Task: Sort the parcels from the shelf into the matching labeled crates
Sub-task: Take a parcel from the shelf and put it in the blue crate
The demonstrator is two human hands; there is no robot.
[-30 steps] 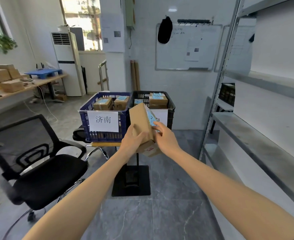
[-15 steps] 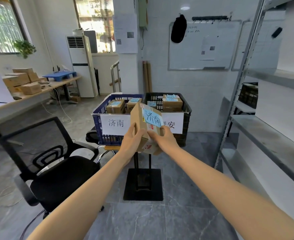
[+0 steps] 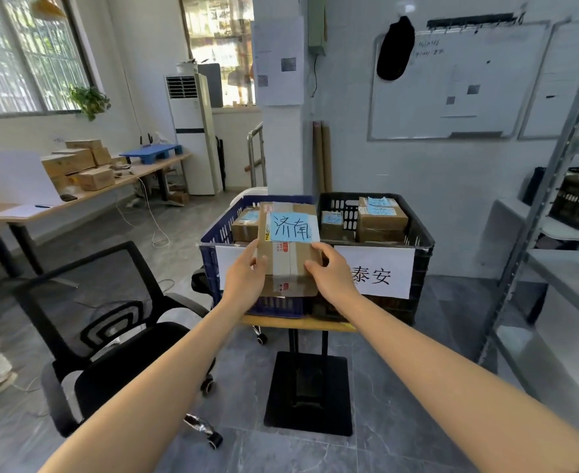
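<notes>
At the far left, a wooden counter [image 3: 86,196] carries a stack of brown cardboard boxes [image 3: 76,163] and a blue pallet [image 3: 151,153]; any print on the boxes is too small to read. Nearer, a black mesh office chair [image 3: 110,339] stands on the grey floor. In the middle, the left hand [image 3: 245,276] grips the left edge of a cardboard parcel [image 3: 290,249], fingers wrapped around its side. The parcel is held up in front of the crates, its face turned to the camera, with a blue label [image 3: 291,227] handwritten 济南 and small red printed marks on the tape below, too small to read. The right hand [image 3: 332,276] holds the parcel's right edge. Behind the parcel sits a blue crate [image 3: 213,254] with parcels inside; its white sign is mostly hidden by the hands. Touching it on the right, a black crate [image 3: 421,247] holds more blue-labelled parcels and bears a white sign [image 3: 375,274] reading 泰安. At the far right stands a grey metal shelf [image 3: 561,268].
</notes>
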